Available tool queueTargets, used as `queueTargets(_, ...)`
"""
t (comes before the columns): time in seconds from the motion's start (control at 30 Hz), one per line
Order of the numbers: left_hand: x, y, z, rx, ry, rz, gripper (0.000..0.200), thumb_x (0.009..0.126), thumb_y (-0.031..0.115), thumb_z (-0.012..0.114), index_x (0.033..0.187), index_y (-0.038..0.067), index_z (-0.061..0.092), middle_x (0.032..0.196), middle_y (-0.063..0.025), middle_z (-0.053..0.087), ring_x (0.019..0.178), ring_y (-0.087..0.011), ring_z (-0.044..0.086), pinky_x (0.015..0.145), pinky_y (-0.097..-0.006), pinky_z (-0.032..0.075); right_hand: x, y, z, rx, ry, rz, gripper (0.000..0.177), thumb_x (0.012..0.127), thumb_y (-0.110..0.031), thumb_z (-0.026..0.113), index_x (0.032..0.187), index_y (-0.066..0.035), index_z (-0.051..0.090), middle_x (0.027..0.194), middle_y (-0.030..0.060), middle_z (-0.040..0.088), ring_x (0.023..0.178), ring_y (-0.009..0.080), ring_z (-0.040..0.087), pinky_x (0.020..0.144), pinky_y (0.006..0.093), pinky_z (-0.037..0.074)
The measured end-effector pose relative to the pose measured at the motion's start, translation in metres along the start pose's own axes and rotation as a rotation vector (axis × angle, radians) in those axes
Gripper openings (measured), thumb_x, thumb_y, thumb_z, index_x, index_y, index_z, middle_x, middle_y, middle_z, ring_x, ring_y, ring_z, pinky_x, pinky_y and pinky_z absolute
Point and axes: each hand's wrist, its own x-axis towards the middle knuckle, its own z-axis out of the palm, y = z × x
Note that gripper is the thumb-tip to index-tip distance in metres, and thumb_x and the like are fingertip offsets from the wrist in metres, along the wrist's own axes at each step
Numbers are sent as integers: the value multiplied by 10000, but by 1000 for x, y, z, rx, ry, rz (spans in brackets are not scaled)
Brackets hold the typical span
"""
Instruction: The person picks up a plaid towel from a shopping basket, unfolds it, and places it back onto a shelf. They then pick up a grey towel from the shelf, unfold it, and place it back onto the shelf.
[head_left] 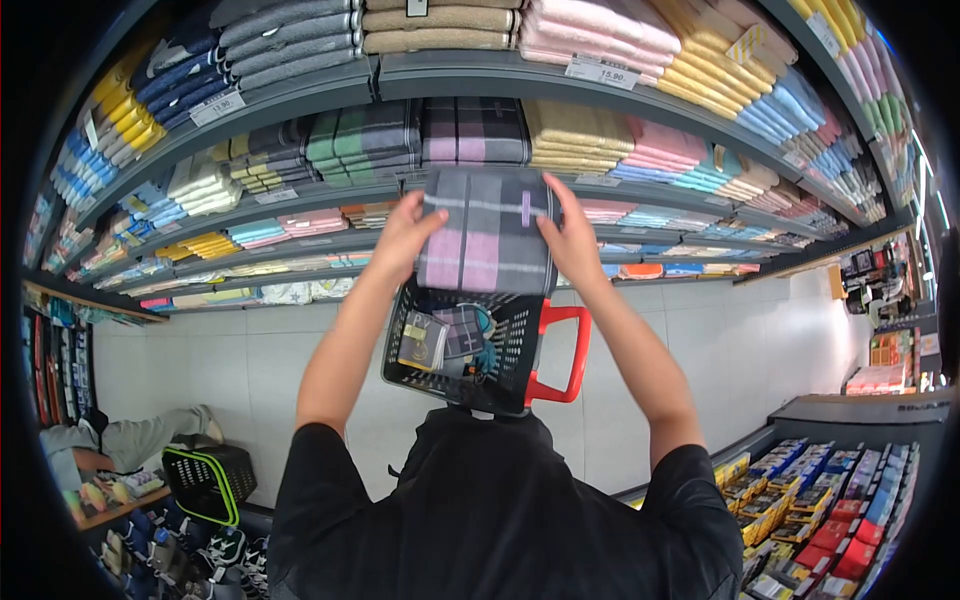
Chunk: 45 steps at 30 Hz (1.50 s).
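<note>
A folded grey, black and pink plaid towel (487, 235) is held up between my two hands, in front of the shelves and over the far part of a black basket (515, 345) with a red handle. My left hand (408, 232) grips its left edge, thumb on top. On the right edge, my right hand (568, 228) holds it the same way, near a small purple label. The fingers under the towel are hidden. Inside the basket lie a small plaid cloth (462, 332), a pale packet (424, 340) and some teal items.
Shelves (450, 72) of folded towels curve across the front. At lower left are a green-rimmed black basket (205, 482), a person's leg (160, 435) and shoes (228, 545). A rack of colourful packs (800, 500) stands at lower right.
</note>
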Motion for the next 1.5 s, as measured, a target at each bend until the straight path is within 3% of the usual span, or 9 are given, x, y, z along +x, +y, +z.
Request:
queueTargets(0.03, 18, 13, 3, 63, 58, 51, 537, 883, 84, 658, 1342, -39, 409, 1227, -151, 587, 1090, -210, 584, 933, -330, 480, 23, -1, -2, -175, 17, -184, 580, 845, 17, 601, 1388, -142, 472, 1297, 175, 538, 1127, 361, 580, 923, 405, 479)
queueTargets(0.13, 76, 51, 9, 155, 85, 168, 559, 880, 91, 657, 1340, -95, 398, 1275, -198, 555, 1111, -225, 568, 951, -343, 460, 86, 5, 1, -386, -14, -317, 444, 850, -5, 573, 1268, -153, 585, 1284, 216, 526, 1078, 402, 583, 893, 444, 495)
queueTargets(0.23, 134, 81, 3, 657, 90, -63, 536, 872, 107, 670, 1335, -52, 451, 1297, -169, 551, 1131, -225, 556, 968, -351, 444, 133, 9, 10, -492, -126, -127, 371, 872, -56, 535, 1210, -184, 622, 1273, 209, 541, 1086, 411, 578, 892, 474, 489)
queueTargets(0.43, 191, 82, 12, 832, 338, 472, 434, 919, 163, 590, 1322, 22, 515, 1339, -165, 538, 1197, -289, 532, 1019, -399, 414, 216, 62, 34, -771, -114, -169, 308, 889, -162, 513, 1163, -77, 625, 1198, 231, 599, 1075, 420, 580, 907, 475, 481)
queueTargets(0.53, 211, 90, 5, 1028, 393, 552, 429, 924, 170, 578, 1324, 28, 517, 1343, -167, 535, 1205, -300, 526, 1024, -405, 409, 238, 80, 47, -737, 20, -183, 418, 961, -290, 420, 1278, -60, 565, 1370, 194, 508, 1252, 378, 485, 1064, 461, 378)
queueTargets(0.63, 221, 88, -5, 1250, 421, 570, 424, 929, 177, 565, 1326, 35, 518, 1347, -168, 532, 1212, -310, 520, 1029, -411, 405, 247, 96, 56, -602, -65, -138, 460, 966, -354, 426, 1311, -70, 540, 1416, 189, 467, 1335, 346, 408, 1121, 459, 304)
queueTargets(0.8, 230, 76, -7, 1517, 438, 586, 416, 938, 188, 545, 1328, 45, 521, 1353, -171, 528, 1224, -328, 510, 1037, -421, 397, 249, 124, 74, -576, 196, -311, 339, 934, -257, 493, 1176, -55, 618, 1266, 186, 584, 1210, 369, 518, 1027, 468, 406)
queueTargets(1.23, 237, 43, -6, 1701, 494, 754, 401, 969, 229, 437, 1319, 64, 540, 1382, -213, 492, 1269, -403, 455, 1073, -477, 359, 243, 125, 67, -529, 195, -323, 377, 947, -287, 471, 1222, -59, 590, 1311, 192, 547, 1249, 366, 484, 1049, 459, 384)
queueTargets(1.5, 234, 43, 11, 1761, 438, 691, 396, 950, 236, 474, 1293, 55, 554, 1315, -221, 540, 1241, -400, 485, 1047, -466, 390, 242, 123, 66, -520, 191, -322, 402, 954, -306, 456, 1251, -62, 574, 1339, 196, 524, 1273, 364, 462, 1063, 455, 370)
